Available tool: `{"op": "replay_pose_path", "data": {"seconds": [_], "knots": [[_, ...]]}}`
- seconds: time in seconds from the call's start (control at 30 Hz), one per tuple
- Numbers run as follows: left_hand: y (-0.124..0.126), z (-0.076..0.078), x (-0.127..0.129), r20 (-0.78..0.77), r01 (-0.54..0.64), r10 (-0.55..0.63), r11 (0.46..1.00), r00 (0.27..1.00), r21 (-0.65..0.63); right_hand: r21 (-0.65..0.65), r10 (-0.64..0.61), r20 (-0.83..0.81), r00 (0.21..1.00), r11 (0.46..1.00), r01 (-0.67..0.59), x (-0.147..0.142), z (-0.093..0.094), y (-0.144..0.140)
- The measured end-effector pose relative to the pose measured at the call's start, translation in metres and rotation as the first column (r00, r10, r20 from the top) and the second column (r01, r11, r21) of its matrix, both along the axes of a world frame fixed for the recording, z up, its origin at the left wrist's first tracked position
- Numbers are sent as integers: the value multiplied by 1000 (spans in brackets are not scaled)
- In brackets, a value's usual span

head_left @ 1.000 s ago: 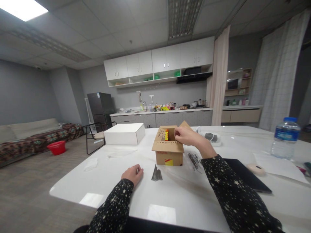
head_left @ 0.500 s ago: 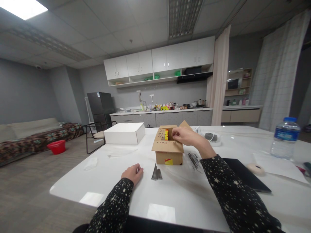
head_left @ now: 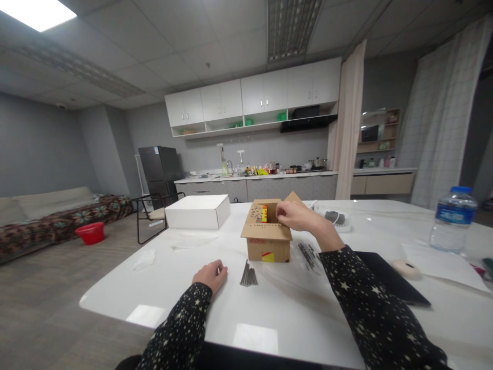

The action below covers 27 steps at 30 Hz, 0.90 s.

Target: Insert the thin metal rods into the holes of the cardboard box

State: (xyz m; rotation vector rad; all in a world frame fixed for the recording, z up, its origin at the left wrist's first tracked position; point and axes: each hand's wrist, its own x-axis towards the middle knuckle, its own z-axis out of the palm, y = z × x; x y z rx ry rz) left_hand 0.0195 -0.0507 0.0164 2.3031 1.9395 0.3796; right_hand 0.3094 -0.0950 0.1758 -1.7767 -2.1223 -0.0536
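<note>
Right hand (head_left: 298,216): I see my fingers pinched at the open top of the cardboard box (head_left: 266,235); what they hold I cannot tell.
Left hand (head_left: 210,275): loosely curled, empty, resting on the table (head_left: 292,308).
Nails (head_left: 248,275): lying just beside my left hand, in front of the box.

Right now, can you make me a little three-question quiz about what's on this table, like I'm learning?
1. True or false: the right hand is at the open cardboard box.
2. What lies on the white table just right of the left hand? A) spoons B) a bundle of nails C) a phone
3. What stands at the table's far right edge?

Key: 1 true. 2 B. 3 a water bottle.
</note>
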Motion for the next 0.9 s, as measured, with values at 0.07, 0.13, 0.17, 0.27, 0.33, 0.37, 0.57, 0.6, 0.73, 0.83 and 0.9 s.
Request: {"op": "replay_pose_path", "data": {"seconds": [0.07,0.13,0.17,0.27,0.33,0.37,0.57,0.6,0.73,0.83,0.9], "knots": [[0,0,0,-2,1,-1,1000,1000,0,-12,6,-4,1000,1000,-6,-1,1,-1],[0,1,0,-2,-2,2,1000,1000,0,-14,15,-6,1000,1000,-15,-2,1,-2],[0,1,0,-2,-3,3,1000,1000,-3,-12,21,-7,1000,1000,-21,-2,1,-2],[-1,2,1,1,-4,4,1000,1000,-9,-5,52,-17,998,999,-52,-1,1,-2],[-2,4,1,3,-3,3,1000,1000,-9,5,64,-25,998,998,-64,-1,1,-2],[-3,4,2,4,-3,3,1000,1000,-8,8,61,-26,998,998,-61,-2,1,-2],[-4,4,2,16,-8,8,1000,1000,-10,33,2,2,1000,999,-2,-5,1,-2],[-4,4,2,14,-7,7,1000,1000,-9,39,-4,8,1000,999,4,-5,1,-2],[-3,3,2,1,-8,8,1000,1000,0,64,-10,23,1000,998,8,-4,-2,2],[-3,4,2,-6,-4,4,1000,1000,-2,69,-22,19,1000,997,21,-2,-4,5],[-3,4,2,-5,4,-4,1000,1000,-1,69,-26,14,1000,997,25,-2,-4,5]]}}
